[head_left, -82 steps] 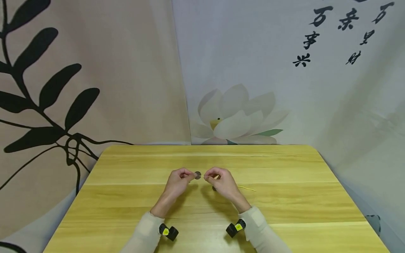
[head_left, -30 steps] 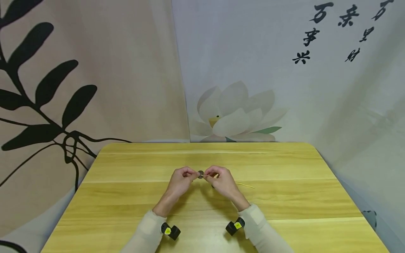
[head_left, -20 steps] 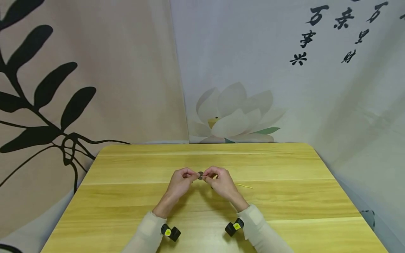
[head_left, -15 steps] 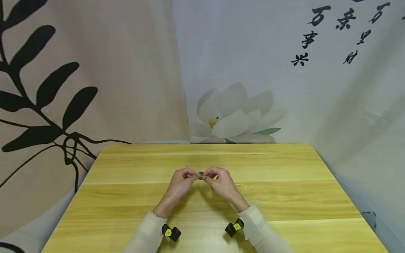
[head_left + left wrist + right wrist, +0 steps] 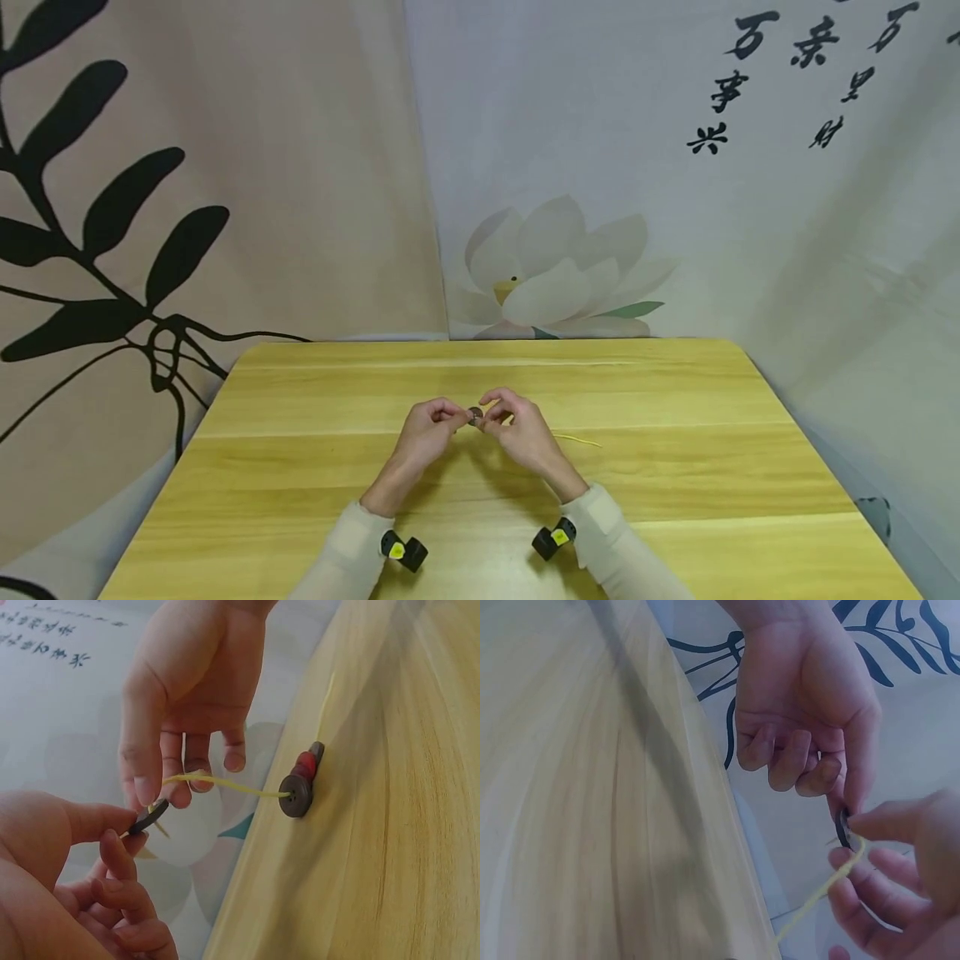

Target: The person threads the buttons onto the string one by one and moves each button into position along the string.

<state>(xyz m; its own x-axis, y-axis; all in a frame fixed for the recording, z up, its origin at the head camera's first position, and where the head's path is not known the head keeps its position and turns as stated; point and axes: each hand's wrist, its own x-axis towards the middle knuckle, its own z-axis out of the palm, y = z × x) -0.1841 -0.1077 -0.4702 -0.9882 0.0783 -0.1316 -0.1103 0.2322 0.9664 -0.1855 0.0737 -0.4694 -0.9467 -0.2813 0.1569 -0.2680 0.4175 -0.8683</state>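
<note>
Above the table, my left hand (image 5: 426, 435) pinches a dark round button (image 5: 150, 816) by its edge, between thumb and finger. A yellow string (image 5: 232, 784) passes through this button, and a short end sticks out beyond it. My right hand (image 5: 527, 437) is close against the button, its thumb (image 5: 881, 821) at the button's face and the string lying across its curled fingers; the index finger is raised. Farther along the string, a brown button (image 5: 297, 799), a red piece (image 5: 304, 765) and another dark piece (image 5: 318, 754) are threaded, low by the tabletop.
The wooden table (image 5: 300, 492) has its far edge near a printed cloth backdrop (image 5: 337, 167). A loose string tail (image 5: 577, 439) lies to the right of my right hand. Black wrist cameras (image 5: 405, 552) are strapped over the light sleeves.
The gap between my hands has narrowed since the earliest frame, with the right fingers now at the button. Since half a second ago, my right index finger has lifted away from the thumb.
</note>
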